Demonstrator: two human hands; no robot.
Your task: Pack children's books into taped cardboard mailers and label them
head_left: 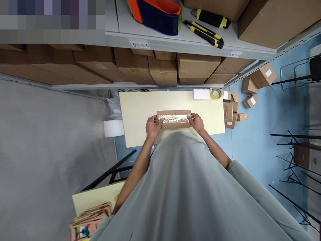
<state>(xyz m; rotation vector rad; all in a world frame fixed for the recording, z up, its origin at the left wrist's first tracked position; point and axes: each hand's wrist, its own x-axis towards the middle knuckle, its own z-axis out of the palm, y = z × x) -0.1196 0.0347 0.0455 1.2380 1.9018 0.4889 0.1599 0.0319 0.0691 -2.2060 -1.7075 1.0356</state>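
A small brown cardboard box [175, 124] lies on the pale yellow table [140, 103], close to my body. Shiny clear tape runs along the middle of its top face and juts out a little at both ends. My left hand [153, 126] grips the box's left end, thumb on the tape and fingers at the side. At the opposite end my right hand [197, 122] holds it the same way, thumb pressed near the tape's end. The fingertips beneath both ends are partly hidden.
A tape roll [216, 94] and a white box [201, 94] sit at the table's back right. Cartons [164, 72] fill the shelf beyond; two utility knives [204, 34] and a tape dispenser [160, 16] lie above. Small boxes [228, 112] are heaped right; a white roll [113, 128] stands left.
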